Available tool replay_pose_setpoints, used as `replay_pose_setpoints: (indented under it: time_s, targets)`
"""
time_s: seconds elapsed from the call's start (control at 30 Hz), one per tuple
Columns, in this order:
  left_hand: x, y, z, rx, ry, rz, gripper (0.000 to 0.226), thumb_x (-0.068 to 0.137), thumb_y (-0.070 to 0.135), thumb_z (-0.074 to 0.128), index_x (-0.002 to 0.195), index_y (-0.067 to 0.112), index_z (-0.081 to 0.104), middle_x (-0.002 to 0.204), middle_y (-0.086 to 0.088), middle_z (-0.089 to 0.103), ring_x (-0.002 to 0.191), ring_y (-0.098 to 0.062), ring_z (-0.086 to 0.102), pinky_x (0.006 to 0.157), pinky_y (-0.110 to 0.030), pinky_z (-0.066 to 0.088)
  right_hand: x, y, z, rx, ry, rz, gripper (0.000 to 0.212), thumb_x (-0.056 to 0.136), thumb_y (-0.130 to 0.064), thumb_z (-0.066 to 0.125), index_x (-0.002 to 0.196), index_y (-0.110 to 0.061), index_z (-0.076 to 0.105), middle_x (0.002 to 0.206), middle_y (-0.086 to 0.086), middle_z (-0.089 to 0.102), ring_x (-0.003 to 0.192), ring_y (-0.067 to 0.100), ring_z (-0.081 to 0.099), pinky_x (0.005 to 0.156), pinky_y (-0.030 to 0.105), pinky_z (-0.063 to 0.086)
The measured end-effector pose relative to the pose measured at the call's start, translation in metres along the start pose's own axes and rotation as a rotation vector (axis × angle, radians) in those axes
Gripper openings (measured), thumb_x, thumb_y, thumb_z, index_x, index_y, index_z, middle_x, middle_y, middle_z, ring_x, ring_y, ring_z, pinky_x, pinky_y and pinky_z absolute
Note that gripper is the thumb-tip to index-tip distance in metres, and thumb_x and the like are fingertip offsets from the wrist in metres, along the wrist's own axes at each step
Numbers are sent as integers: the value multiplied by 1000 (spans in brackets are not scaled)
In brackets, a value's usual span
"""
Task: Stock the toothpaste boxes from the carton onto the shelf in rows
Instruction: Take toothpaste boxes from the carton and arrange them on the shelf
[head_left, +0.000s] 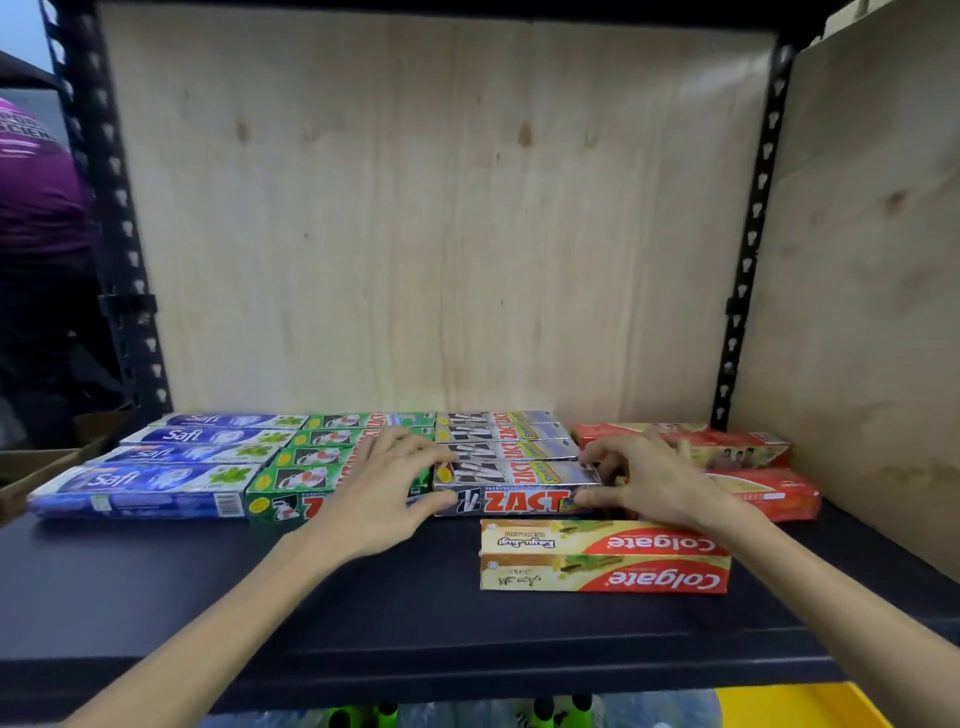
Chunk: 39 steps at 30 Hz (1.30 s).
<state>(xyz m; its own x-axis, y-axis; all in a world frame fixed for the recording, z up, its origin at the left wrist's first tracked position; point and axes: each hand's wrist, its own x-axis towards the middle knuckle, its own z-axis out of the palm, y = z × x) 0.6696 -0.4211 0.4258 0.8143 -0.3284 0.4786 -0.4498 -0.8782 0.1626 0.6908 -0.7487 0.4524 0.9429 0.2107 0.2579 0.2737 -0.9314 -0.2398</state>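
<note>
Rows of toothpaste boxes lie flat on the dark shelf (156, 582): blue Safi boxes (150, 480) at left, green Zact boxes (311, 457), silver Zact boxes (511, 441), and red boxes (769, 488) at right. My left hand (379, 488) grips the left end of the front silver Zact box (519, 488), partly covering the green row. My right hand (649, 480) grips that box's right end. In front of it lies a red and gold Colgate box (605, 558), upside down to me, apart from both hands. The carton is not in view.
A plywood panel (441, 208) backs the shelf, between black slotted uprights (748, 249). A person in a purple shirt (36, 192) stands at far left. Below the shelf's front edge are green-capped bottles (384, 714) and something yellow (810, 706).
</note>
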Motion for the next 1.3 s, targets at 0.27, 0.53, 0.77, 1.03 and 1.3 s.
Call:
replay_pose_setpoints:
  time_s: [0.27, 0.53, 0.77, 1.03, 1.3]
  targets:
    - [-5, -9, 6, 66, 19, 100, 48, 97, 61, 47, 141, 42, 46, 148, 23, 39, 140, -1, 32, 114, -26, 17, 4, 1, 3, -54, 64, -81, 95, 67, -84, 64, 138, -31, 31, 100, -21, 69, 126, 11, 51, 114, 50, 20]
    - [-3, -5, -1, 57, -18, 70, 54, 92, 70, 47, 139, 45, 49, 147, 26, 46, 138, -1, 41, 112, -28, 27, -2, 7, 0, 21, 98, -66, 90, 71, -88, 54, 140, -32, 40, 103, -24, 71, 131, 9, 48, 114, 51, 18]
    - [50, 48, 8, -130, 13, 26, 69, 82, 78, 53, 138, 37, 52, 140, 19, 56, 124, -3, 52, 106, -32, 44, -14, 48, -23, 105, 313, 18, 80, 72, -84, 54, 136, -37, 48, 113, -23, 67, 126, 11, 50, 102, 42, 24]
    - [143, 98, 48, -252, -75, 50, 59, 85, 59, 68, 130, 22, 61, 127, 9, 63, 113, -7, 58, 99, -31, 49, 12, 100, -27, 89, 302, 149, 86, 69, -88, 51, 135, -34, 53, 126, -9, 67, 129, 20, 52, 112, 57, 33]
    - [210, 94, 84, -334, -302, -8, 45, 76, 38, 87, 113, 18, 73, 106, 5, 74, 98, -7, 68, 68, 0, 44, 66, 148, -21, -29, 154, 370, 59, 90, -75, 41, 107, -24, 65, 111, 0, 70, 110, 27, 63, 106, 49, 41]
